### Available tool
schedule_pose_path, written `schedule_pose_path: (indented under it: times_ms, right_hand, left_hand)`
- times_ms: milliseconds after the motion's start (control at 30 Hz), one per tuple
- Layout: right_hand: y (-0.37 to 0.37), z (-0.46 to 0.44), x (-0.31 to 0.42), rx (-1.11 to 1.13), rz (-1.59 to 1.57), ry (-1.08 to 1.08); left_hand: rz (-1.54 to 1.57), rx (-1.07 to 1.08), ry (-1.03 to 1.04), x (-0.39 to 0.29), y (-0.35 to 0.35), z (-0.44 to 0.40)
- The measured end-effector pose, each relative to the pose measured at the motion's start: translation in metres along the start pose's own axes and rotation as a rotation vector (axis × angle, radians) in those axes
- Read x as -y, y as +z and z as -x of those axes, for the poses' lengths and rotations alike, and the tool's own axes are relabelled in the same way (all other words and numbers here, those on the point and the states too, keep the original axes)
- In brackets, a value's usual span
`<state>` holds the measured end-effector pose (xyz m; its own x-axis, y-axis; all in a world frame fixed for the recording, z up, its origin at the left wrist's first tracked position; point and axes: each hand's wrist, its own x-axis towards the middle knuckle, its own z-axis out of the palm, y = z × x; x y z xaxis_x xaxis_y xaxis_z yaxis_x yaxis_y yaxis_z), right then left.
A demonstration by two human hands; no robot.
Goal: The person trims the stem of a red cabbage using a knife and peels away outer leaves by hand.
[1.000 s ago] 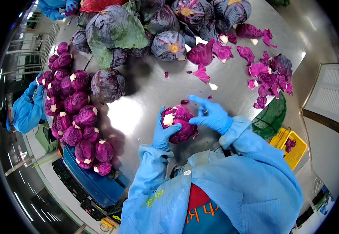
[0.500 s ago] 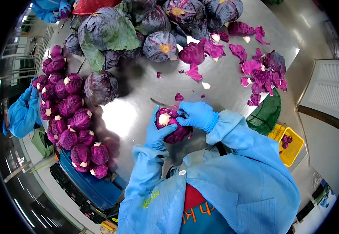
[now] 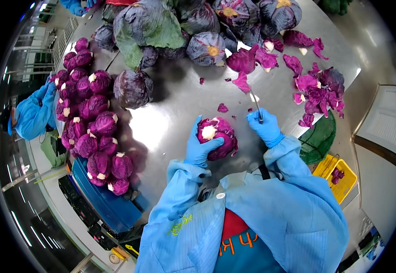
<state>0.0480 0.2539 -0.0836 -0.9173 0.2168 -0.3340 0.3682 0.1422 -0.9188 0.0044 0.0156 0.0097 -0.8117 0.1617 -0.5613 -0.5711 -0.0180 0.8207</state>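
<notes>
My left hand (image 3: 200,144), in a blue glove, is closed around the left side of a red cabbage (image 3: 223,141). The cabbage's pale cut stem faces up, and a loose leaf edge shows on its right side. To the right, apart from the cabbage, my right hand (image 3: 265,128) grips a knife (image 3: 257,105). Its thin blade points away from me toward the scattered leaves, and the fingers cover its handle. Small purple leaf scraps (image 3: 223,108) lie on the metal table (image 3: 175,104) just beyond the cabbage.
Trimmed cabbages (image 3: 86,145) are massed at left, near a single darker cabbage (image 3: 133,89). Untrimmed cabbages (image 3: 206,48) pile up at the back. Peeled leaves (image 3: 314,93) lie at right. Beyond the edge are a green net (image 3: 318,139) and yellow crate (image 3: 348,182). Another person (image 3: 34,111) stands far left.
My right hand has moved off the cabbage to the right, and the knife now points away from me instead of lying across it. My left hand still holds the cabbage.
</notes>
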Motion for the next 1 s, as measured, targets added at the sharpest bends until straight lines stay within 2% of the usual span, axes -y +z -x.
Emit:
schedule_pose_path:
  times_ms: [100,167,300,333,433,533,600,667,700,733,833,900,967,1000]
  right_hand:
    - [0.001,0.003,0.069,0.309,-0.238,0.01]
    - [0.011,-0.009,0.082,0.594,-0.043,0.055]
    - [0.02,-0.025,0.063,0.695,-0.224,-0.069]
    - [0.015,-0.026,0.063,0.726,-0.147,-0.059]
    - [0.015,-0.02,0.073,0.63,0.064,-0.276]
    - [0.01,-0.02,0.084,0.595,0.299,-0.324]
    - [0.008,-0.014,0.093,0.576,0.44,-0.305]
    - [0.022,-0.002,0.063,0.366,0.124,-0.414]
    - [0.025,-0.002,0.058,0.261,-0.032,-0.464]
    - [0.023,-0.004,0.053,0.227,-0.185,-0.372]
    - [0.007,-0.008,0.077,0.34,-0.092,0.211]
    - [0.009,-0.016,0.072,0.488,-0.068,0.31]
    - [0.002,-0.027,0.073,0.696,-0.093,0.409]
    - [0.004,-0.029,0.069,0.702,-0.087,0.415]
  left_hand:
    - [-0.068,0.07,0.069,0.009,0.006,-0.005]
    - [-0.103,0.113,0.081,0.005,0.009,-0.008]
    - [-0.122,0.132,0.052,0.0,0.005,-0.009]
    - [-0.109,0.123,0.041,0.002,0.005,-0.009]
    - [-0.074,0.115,0.02,-0.002,0.013,-0.01]
    - [-0.053,0.158,0.019,-0.009,0.017,-0.016]
    - [-0.167,0.147,0.029,-0.011,0.018,-0.013]
    - [-0.174,0.197,0.07,-0.005,0.016,-0.015]
    - [-0.249,0.104,0.15,0.004,0.016,-0.01]
    - [-0.329,0.112,0.193,0.009,0.014,-0.006]
    - [-0.584,0.087,0.311,0.013,0.016,0.006]
    - [-0.738,0.07,0.384,0.005,0.023,0.011]
    - [-0.76,0.074,0.39,0.004,0.024,0.012]
    - [-0.773,0.077,0.398,0.004,0.025,0.011]
